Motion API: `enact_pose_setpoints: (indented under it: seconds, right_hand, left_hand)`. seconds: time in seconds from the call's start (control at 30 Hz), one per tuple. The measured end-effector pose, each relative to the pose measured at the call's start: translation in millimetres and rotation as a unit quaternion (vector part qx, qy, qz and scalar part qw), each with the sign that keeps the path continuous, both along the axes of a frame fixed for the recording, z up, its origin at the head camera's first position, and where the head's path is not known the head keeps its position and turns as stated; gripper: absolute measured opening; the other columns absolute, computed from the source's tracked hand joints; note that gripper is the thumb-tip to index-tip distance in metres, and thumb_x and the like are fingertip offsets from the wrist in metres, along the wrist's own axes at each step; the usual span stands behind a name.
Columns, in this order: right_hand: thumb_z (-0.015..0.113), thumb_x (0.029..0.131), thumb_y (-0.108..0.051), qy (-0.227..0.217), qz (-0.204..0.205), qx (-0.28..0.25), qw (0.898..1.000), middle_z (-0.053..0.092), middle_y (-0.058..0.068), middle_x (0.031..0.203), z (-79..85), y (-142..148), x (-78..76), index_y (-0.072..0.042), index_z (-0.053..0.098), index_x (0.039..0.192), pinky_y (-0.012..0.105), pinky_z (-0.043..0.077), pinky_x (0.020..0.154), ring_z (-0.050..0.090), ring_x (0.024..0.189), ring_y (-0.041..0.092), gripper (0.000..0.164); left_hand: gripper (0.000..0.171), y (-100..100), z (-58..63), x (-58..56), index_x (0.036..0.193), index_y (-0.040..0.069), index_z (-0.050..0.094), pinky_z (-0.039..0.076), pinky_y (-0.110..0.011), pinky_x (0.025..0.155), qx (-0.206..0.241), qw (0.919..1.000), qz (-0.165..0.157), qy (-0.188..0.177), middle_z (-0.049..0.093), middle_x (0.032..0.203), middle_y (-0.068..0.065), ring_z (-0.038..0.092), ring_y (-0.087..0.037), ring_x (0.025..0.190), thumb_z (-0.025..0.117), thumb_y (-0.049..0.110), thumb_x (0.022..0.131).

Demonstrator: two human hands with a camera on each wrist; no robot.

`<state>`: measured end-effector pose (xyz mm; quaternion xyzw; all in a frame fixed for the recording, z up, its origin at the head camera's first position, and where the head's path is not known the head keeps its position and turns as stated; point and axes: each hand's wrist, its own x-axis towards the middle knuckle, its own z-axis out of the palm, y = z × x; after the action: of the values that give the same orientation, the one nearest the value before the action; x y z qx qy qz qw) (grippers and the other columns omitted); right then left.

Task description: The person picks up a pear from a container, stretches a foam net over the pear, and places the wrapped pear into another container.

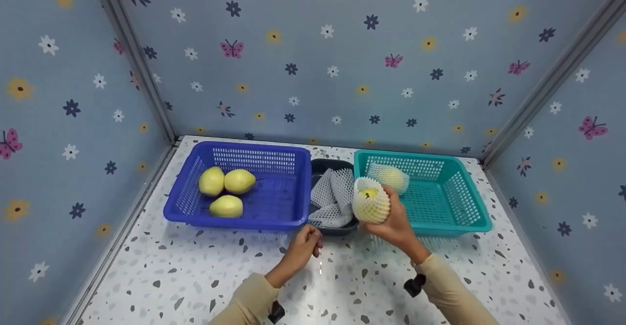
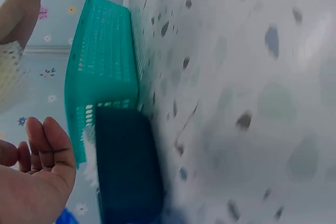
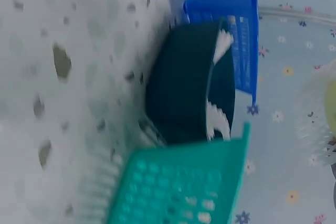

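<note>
In the head view my right hand (image 1: 393, 225) grips a yellow-green pear (image 1: 370, 193) wrapped in a white foam net sleeve (image 1: 369, 210), held above the left end of the teal basket (image 1: 469, 193). Part of that netted fruit shows at the edge of both wrist views. My left hand (image 1: 301, 249) holds nothing, its fingers loosely bent, just in front of the blue basket's near right corner; the left wrist view shows the same hand (image 2: 44, 177) with bare fingers. Another netted fruit (image 1: 391, 178) lies inside the teal basket.
Three bare yellow-green fruits (image 1: 227, 206) lie in the blue basket (image 1: 274, 222). Between the baskets, a dark bin (image 1: 337, 231) holds several empty foam nets (image 1: 335, 193). All stand on a speckled white table (image 1: 195, 276), with flowered panels (image 1: 313, 80) behind and at both sides.
</note>
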<state>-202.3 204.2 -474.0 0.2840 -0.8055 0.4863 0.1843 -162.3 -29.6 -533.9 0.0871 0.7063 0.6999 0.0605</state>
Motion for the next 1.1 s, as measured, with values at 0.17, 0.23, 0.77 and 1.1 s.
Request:
enact_pose_setpoints:
  seconds: [0.17, 0.23, 0.77, 1.1]
  right_hand:
    - [0.084, 0.058, 0.009, 0.007, -0.001, 0.031, 1.0, 0.052, 0.024, 0.12, 2.6, 22.2, -23.7, 0.01, 0.036, 0.132, 0.041, 0.053, 0.071, 0.057, 0.096, 0.027, 0.088]
    - [0.085, 0.059, 0.008, 0.0, 0.004, 0.037, 0.999, 0.051, 0.02, 0.123, -3.8, 31.5, -36.2, 0.006, 0.037, 0.134, 0.041, 0.053, 0.072, 0.056, 0.097, 0.026, 0.09]
    - [0.082, 0.071, -0.007, -0.073, -0.048, 0.17, 0.982, 0.04, 0.021, 0.133, -32.7, 72.2, -91.3, -0.001, 0.028, 0.143, 0.054, 0.047, 0.085, 0.05, 0.112, 0.033, 0.091]
    - [0.08, 0.069, -0.002, -0.121, -0.071, 0.22, 0.965, 0.04, 0.022, 0.129, -57.7, 84.5, -108.5, 0.001, 0.029, 0.14, 0.051, 0.045, 0.083, 0.047, 0.108, 0.033, 0.088]
  left_hand:
    - [0.014, -17.1, -4.8, -19.1, 0.094, -0.001, 0.054, 0.043, -0.024, 0.057, -0.074, 0.9945, 0.004, 0.074, 0.056, 0.077, -0.006, 0.05, -0.015, 0.063, 0.045, 0.009, 0.1]
    - [0.014, -24.3, -3.5, -25.8, 0.094, 0.0, 0.054, 0.041, -0.024, 0.058, -0.104, 0.9892, 0.012, 0.102, 0.056, 0.076, -0.004, 0.049, -0.014, 0.064, 0.046, 0.01, 0.1]
    - [0.01, -60.4, -16.7, -65.7, 0.082, 0.011, 0.058, 0.042, -0.037, 0.067, -0.407, 0.8711, 0.086, 0.261, 0.055, 0.076, 0.0, 0.053, -0.02, 0.072, 0.059, 0.011, 0.092]
    - [0.019, -64.0, -32.4, -66.2, 0.075, 0.01, 0.059, 0.044, -0.041, 0.064, -0.475, 0.8282, 0.083, 0.286, 0.056, 0.072, -0.005, 0.055, -0.026, 0.071, 0.057, 0.016, 0.093]
